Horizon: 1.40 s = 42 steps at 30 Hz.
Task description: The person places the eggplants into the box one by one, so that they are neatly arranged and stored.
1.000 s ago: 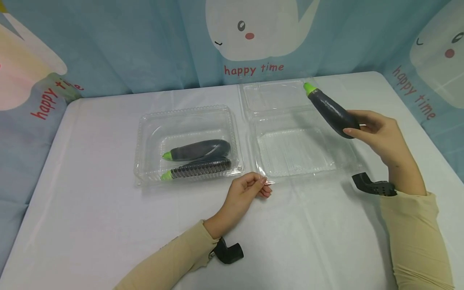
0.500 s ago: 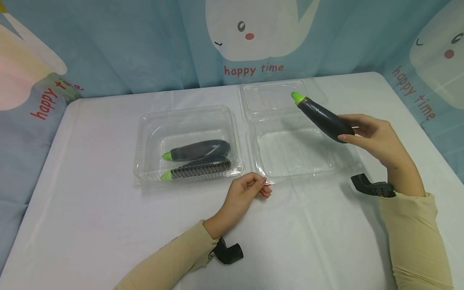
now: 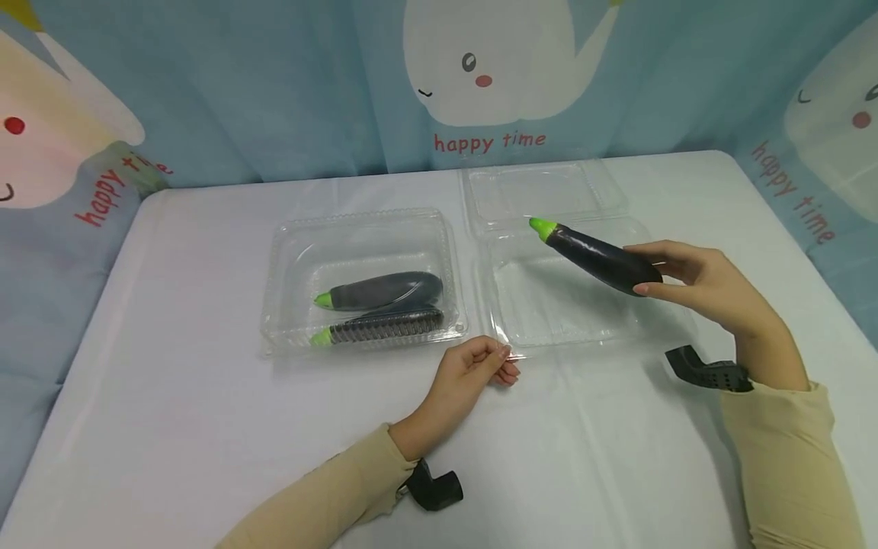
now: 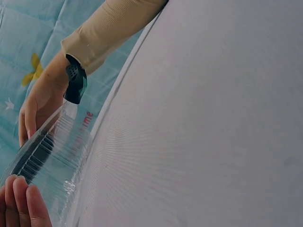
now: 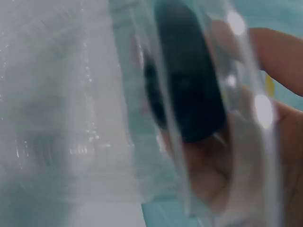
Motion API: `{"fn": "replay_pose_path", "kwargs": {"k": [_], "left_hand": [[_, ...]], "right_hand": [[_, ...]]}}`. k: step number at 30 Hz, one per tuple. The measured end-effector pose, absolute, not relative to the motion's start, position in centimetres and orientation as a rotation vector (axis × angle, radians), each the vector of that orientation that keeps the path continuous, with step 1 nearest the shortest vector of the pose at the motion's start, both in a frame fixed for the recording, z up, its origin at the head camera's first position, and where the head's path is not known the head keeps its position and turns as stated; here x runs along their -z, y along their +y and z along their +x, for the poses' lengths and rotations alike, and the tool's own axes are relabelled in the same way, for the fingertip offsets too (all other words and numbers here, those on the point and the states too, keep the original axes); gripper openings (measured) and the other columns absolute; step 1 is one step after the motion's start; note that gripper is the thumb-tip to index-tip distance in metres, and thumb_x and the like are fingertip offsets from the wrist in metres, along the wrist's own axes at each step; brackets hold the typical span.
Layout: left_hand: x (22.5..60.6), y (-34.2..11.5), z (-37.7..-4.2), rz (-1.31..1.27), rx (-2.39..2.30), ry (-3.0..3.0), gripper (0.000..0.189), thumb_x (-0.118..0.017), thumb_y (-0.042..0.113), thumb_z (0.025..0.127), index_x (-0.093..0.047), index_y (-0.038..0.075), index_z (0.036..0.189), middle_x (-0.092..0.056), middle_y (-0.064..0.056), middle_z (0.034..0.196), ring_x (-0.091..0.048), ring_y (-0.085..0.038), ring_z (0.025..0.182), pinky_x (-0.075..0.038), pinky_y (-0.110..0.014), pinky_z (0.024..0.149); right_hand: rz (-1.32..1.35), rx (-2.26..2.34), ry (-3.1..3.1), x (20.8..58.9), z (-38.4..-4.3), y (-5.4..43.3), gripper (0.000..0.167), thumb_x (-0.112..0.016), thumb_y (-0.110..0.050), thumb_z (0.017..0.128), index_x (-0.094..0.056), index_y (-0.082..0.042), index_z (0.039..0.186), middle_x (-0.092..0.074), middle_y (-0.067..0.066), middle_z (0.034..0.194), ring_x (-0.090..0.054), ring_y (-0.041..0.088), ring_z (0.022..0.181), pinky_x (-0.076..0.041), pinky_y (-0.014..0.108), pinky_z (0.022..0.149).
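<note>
My right hand (image 3: 713,290) grips the thick end of a dark eggplant (image 3: 604,259), its green stem tip pointing left. The eggplant hangs over an open clear plastic clamshell box (image 3: 549,347), whose lid (image 3: 535,187) lies folded back behind it. At the box's near left corner, my left hand (image 3: 469,374) pinches the rim between thumb and fingers. In the right wrist view the eggplant (image 5: 189,75) shows dark and blurred behind the clear wall. The left wrist view catches the left hand's fingertips (image 4: 21,198) beside the clear plastic.
Left of the open box stands a closed clear clamshell (image 3: 288,252) with two eggplants (image 3: 384,290) inside. Both boxes sit on a white-covered table (image 3: 171,381). A blue printed curtain (image 3: 274,91) hangs along the back and sides. Each wrist carries a black camera mount (image 3: 706,371).
My right hand has brought the eggplant lower and to the left, over the open box, turning it closer to level. The left hand keeps its pinch on the corner. The head view has shifted slightly.
</note>
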<state>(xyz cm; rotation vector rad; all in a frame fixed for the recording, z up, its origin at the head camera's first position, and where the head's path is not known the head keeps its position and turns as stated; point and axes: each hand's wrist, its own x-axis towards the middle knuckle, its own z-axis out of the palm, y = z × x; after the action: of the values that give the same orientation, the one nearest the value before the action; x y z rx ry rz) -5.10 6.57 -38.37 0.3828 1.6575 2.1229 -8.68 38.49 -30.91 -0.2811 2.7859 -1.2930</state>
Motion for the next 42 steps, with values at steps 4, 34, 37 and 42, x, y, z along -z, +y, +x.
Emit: {"fn": "replay_pose_path", "kwargs": {"k": [4, 34, 37, 42], "left_hand": [[38.3, 6.6, -5.1, 0.383, -2.118, 1.651, 0.016, -0.049, -0.002, 0.096, -0.056, -0.017, 0.095, -0.062, -0.026, 0.086, -0.062, -0.008, 0.075, -0.056, -0.032, 0.075], [38.3, 6.7, -5.3, 0.376, -2.112, 1.658, 0.015, -0.049, -0.003, 0.095, -0.056, -0.016, 0.096, -0.063, -0.027, 0.087, -0.063, -0.01, 0.075, -0.056, -0.033, 0.076], [38.3, 6.7, -5.3, 0.381, -2.108, 1.663, 0.015, -0.049, -0.003, 0.096, -0.056, -0.016, 0.096, -0.063, -0.028, 0.088, -0.063, -0.01, 0.076, -0.056, -0.033, 0.076], [38.3, 6.7, -5.2, 0.372, -2.111, 1.665, 0.015, -0.049, -0.002, 0.096, -0.056, -0.016, 0.096, -0.063, -0.027, 0.087, -0.063, -0.01, 0.076, -0.056, -0.033, 0.076]], "right_hand": [[-0.35, 1.243, 2.764, 31.1, -8.7, 38.2, 0.046, -0.072, -0.004, 0.082, -0.06, -0.009, 0.126, -0.06, -0.01, 0.116, -0.054, 0.0, 0.104, -0.039, 0.008, 0.085], [-0.644, 0.775, 2.806, 31.3, -8.8, 36.7, 0.045, -0.076, -0.018, 0.08, -0.063, -0.017, 0.123, -0.063, -0.001, 0.119, -0.053, -0.001, 0.101, -0.04, 0.016, 0.078], [-0.691, 0.774, 2.81, 31.5, -8.9, 36.7, 0.044, -0.076, -0.018, 0.08, -0.063, -0.016, 0.123, -0.063, 0.001, 0.119, -0.053, 0.0, 0.103, -0.039, 0.012, 0.081], [-0.669, 0.762, 2.799, 31.8, -9.0, 36.5, 0.044, -0.076, -0.016, 0.08, -0.063, -0.013, 0.122, -0.063, 0.004, 0.118, -0.056, 0.012, 0.107, -0.039, 0.012, 0.084]]}}
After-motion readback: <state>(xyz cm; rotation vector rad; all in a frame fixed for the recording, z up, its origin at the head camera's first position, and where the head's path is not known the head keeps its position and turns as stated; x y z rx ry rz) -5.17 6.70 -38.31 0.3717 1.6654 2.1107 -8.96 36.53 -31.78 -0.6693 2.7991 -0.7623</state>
